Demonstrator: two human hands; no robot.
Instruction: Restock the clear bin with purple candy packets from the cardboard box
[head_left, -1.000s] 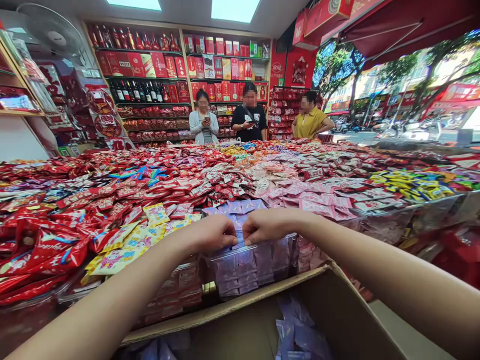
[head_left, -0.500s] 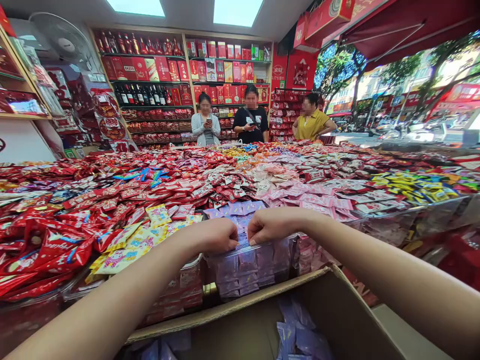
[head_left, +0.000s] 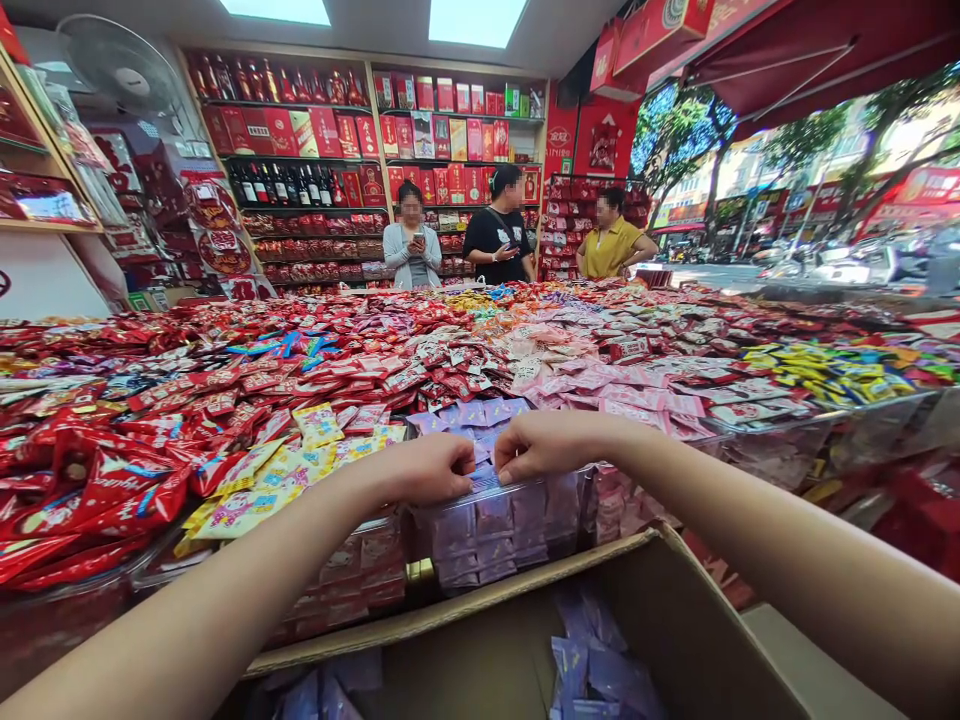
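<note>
My left hand (head_left: 436,467) and my right hand (head_left: 546,443) are close together over the front of a clear plastic bin (head_left: 469,515). Purple packets (head_left: 474,412) fill this bin, stacked in rows behind its see-through wall. Both hands are closed, fingers curled down and pinching at a purple packet (head_left: 485,474) between them; the fingertips are partly hidden. Below them, an open cardboard box (head_left: 480,612) holds loose purple packets (head_left: 600,665) at its right side and more at its lower left.
Yellow-and-white packets (head_left: 259,490) and shiny red packets (head_left: 97,500) lie to the left, pink packets (head_left: 615,385) to the right. Three people (head_left: 412,250) stand beyond the broad candy display. Shelves (head_left: 300,150) of bottles and red boxes line the back wall.
My hands stay almost in place at the bin's front. Behind the display, the person in black has turned their head to the right, and the person in yellow has shifted slightly left.
</note>
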